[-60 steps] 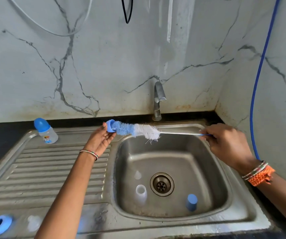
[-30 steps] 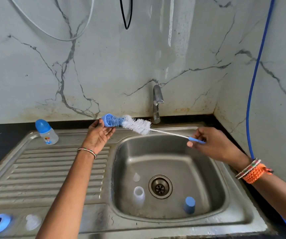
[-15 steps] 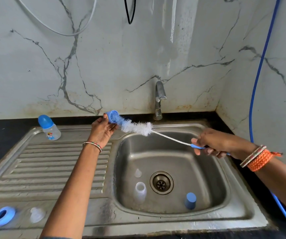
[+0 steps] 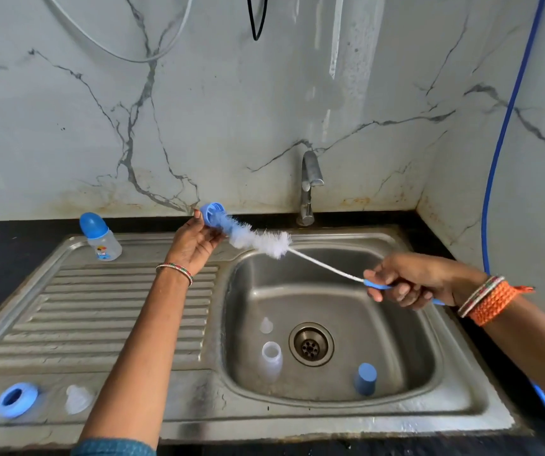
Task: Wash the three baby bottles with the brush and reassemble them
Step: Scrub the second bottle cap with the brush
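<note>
Two hands: I see both busy above the sink.
Left hand: pinches blue ring, brush inside.
Right hand: clamped on brush handle.

bottle on drainboard, cap in basin
</note>
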`<state>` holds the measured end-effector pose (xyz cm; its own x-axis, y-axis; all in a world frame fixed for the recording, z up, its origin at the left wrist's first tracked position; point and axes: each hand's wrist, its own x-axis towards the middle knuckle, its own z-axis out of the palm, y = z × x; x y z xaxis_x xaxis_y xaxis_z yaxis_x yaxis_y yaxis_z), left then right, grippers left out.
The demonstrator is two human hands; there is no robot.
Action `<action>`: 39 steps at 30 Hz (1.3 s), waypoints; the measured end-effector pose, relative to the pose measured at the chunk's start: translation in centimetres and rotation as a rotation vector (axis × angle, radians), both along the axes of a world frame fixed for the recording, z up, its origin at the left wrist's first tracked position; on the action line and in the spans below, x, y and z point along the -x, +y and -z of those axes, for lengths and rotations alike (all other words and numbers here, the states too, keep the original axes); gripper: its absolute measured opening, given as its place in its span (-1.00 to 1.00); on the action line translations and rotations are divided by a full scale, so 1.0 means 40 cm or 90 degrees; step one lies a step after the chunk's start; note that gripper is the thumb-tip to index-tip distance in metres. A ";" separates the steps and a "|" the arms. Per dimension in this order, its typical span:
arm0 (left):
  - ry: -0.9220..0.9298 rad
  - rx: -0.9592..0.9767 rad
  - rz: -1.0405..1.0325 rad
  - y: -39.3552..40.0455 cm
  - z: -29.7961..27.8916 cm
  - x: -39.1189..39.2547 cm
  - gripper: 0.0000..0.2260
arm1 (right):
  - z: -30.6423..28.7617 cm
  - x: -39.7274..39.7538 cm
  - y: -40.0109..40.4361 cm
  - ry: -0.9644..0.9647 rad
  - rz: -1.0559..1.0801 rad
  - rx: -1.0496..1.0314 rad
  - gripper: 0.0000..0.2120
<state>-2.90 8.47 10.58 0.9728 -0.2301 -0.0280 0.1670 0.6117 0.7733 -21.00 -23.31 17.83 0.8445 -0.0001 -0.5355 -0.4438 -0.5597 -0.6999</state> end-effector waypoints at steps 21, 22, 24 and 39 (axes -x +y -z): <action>-0.003 0.053 -0.018 0.022 0.009 0.003 -0.51 | -0.004 0.015 0.021 -0.500 0.098 0.272 -0.81; -0.002 0.037 -0.011 0.013 0.001 0.014 -0.56 | -0.002 0.015 0.025 -0.497 0.090 0.262 -0.81; 0.022 0.010 -0.034 0.000 -0.015 0.031 -0.88 | 0.002 0.017 0.035 -0.515 0.081 0.298 -0.82; -0.008 -0.047 -0.006 0.011 -0.013 0.034 -0.24 | 0.003 0.033 0.001 -0.740 0.089 0.540 -0.89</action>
